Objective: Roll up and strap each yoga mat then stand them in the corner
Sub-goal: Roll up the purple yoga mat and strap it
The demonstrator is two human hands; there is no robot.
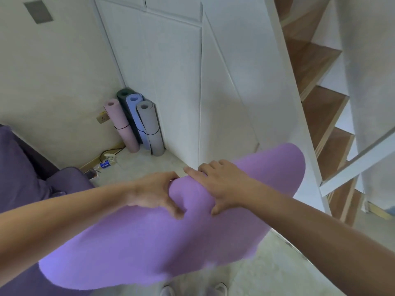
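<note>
Soft purple foam yoga mat [149,246] slants from lower left to upper right, its middle clutched by curled left hand [157,194] and right hand [223,184] side by side.

A dark purple sofa [19,167] fills the 9 o'clock edge, with a white power strip [110,160] on the pale floor [277,274] beside it. Wooden stairs [316,103] climb at 2 o'clock beside white cabinet panels [171,71]. A grey wall plate [38,12] sits at 11 o'clock.
</note>
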